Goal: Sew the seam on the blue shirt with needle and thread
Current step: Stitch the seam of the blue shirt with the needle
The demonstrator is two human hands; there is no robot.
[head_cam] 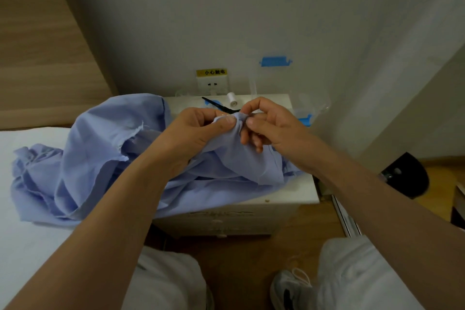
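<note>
The blue shirt [100,158] lay crumpled left and centre, one fold raised; the white thread spool [231,99] sat beyond it, perhaps on its side.

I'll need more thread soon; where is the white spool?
Head view, centre: the white spool sits at the back of the white nightstand, beside the black scissors and below the wall socket.

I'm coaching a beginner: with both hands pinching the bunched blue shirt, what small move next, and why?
Probably draw the right hand away to pull the stitch snug while the left hand steadies the blue shirt: both pinch one gathered fold. The needle is not discernible.
</note>
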